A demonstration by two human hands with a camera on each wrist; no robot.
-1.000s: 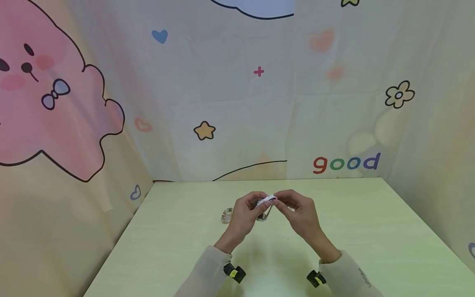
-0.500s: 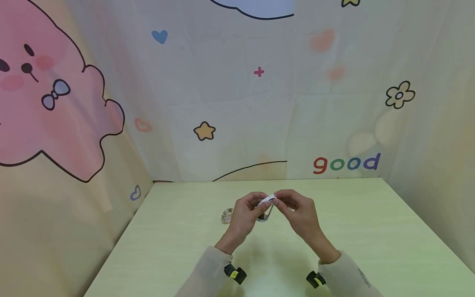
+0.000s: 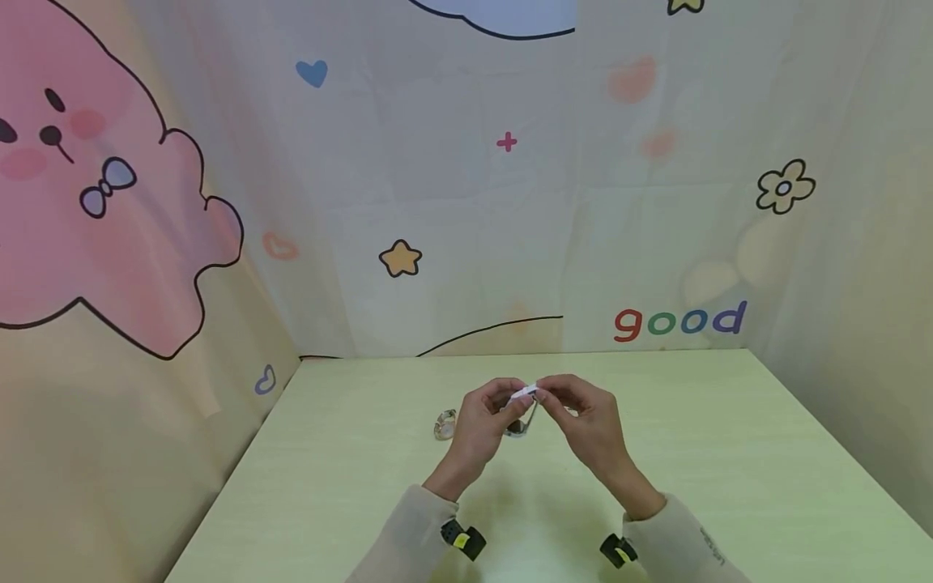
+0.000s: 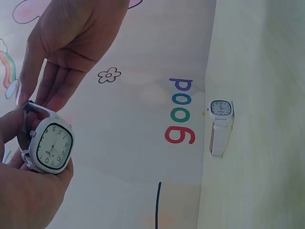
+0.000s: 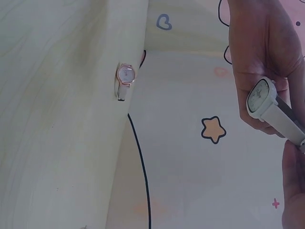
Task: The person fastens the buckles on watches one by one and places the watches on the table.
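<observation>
A white wristwatch (image 3: 524, 393) with a rounded square face is held up between both hands over the table. My left hand (image 3: 477, 429) grips it near the case, with the dial (image 4: 55, 146) turned away from me. At the strap end, the fingertips and thumb of my right hand (image 3: 589, 413) pinch the band. Seen from the right wrist, the band (image 5: 281, 125) runs from the case down to those fingers. The exact spot where the two strap ends meet is mostly covered by fingers.
On the table (image 3: 350, 486) lies a rose-gold-rimmed watch (image 3: 445, 424), left of my left hand. Another white watch (image 4: 221, 109) lies on the table in the left wrist view. A printed cloth backdrop (image 3: 466, 202) rises behind the table's far edge.
Both hands keep nearly the same place and hold. The white band between the fingertips has turned slightly and looks flatter than a second ago.
</observation>
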